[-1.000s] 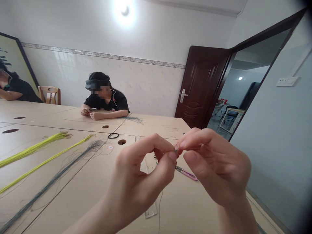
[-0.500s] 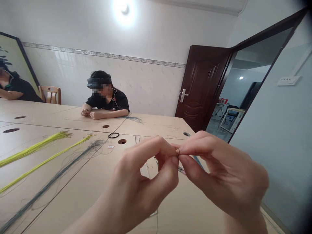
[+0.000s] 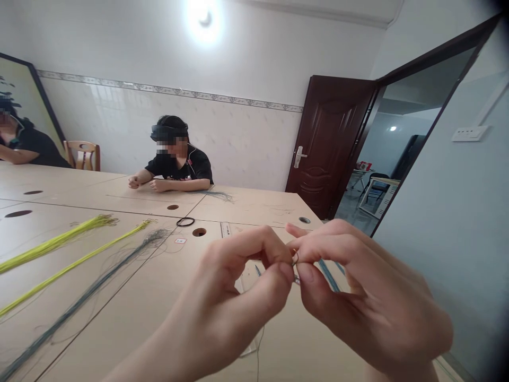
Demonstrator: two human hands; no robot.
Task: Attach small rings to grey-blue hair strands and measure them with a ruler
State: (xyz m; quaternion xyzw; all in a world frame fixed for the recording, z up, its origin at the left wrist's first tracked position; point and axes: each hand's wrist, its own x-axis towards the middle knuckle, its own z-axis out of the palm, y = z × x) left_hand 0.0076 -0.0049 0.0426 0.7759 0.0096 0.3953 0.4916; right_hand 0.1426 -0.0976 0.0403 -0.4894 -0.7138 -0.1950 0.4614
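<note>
My left hand [image 3: 234,297] and my right hand [image 3: 366,297] meet in front of me above the table [image 3: 131,313], thumb and forefinger of each pinched together. Between the fingertips sits a small metal ring [image 3: 295,259]. A thin blue-grey cord [image 3: 328,276] runs from the pinch under my right fingers. A fine thread [image 3: 259,345] hangs down below my left hand. Both hands are closed on the ring and cord.
Two yellow-green cord bundles [image 3: 59,241] and a grey-blue bundle [image 3: 79,302] lie on the left of the table. A black ring [image 3: 185,222] and a cable hole [image 3: 199,232] are further back. A person [image 3: 175,164] sits across; another at far left. An open door [image 3: 326,143] stands on the right.
My hands have sunk a little and drifted right. The ring and blue-grey cord now show at the pinch. The person across has straightened and shifted right.
</note>
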